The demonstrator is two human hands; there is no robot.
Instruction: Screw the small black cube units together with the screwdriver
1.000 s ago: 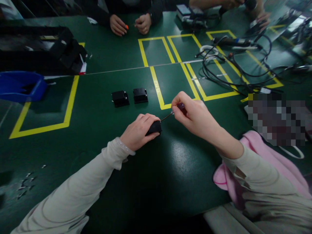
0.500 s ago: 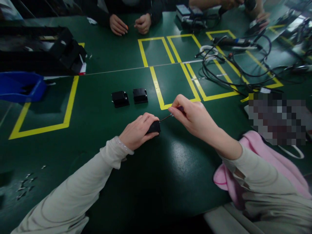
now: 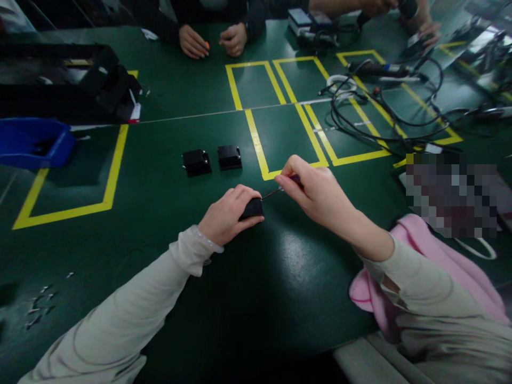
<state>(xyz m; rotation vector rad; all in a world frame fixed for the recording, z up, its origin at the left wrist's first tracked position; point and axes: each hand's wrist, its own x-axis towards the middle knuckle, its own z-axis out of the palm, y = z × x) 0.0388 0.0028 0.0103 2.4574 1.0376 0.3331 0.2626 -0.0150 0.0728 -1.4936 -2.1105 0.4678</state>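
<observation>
My left hand [image 3: 230, 214] is closed around a small black box [image 3: 252, 208], resting low over the green table. Its fingers and thumb cover most of the box, leaving the right end bare. In my right hand [image 3: 316, 189] is a screwdriver [image 3: 272, 193], pinched at its dark handle. The thin metal shaft slants down to the left, and its tip meets the upper right corner of the box. Beyond my left hand stand two similar black boxes, one on the left [image 3: 196, 161] and one on the right [image 3: 230, 157], with shiny metal bits at their sides.
Small loose screws [image 3: 38, 306] lie at the left. A blue bin [image 3: 36, 144] and black trays [image 3: 92, 80] stand at far left. Black cables [image 3: 340, 114] tangle at the right, near a pink cloth [image 3: 424, 250]. Across the table are a co-worker's hands [image 3: 194, 41].
My hands, the box and the screwdriver hold nearly the same pose. The whole view has shifted very slightly.
</observation>
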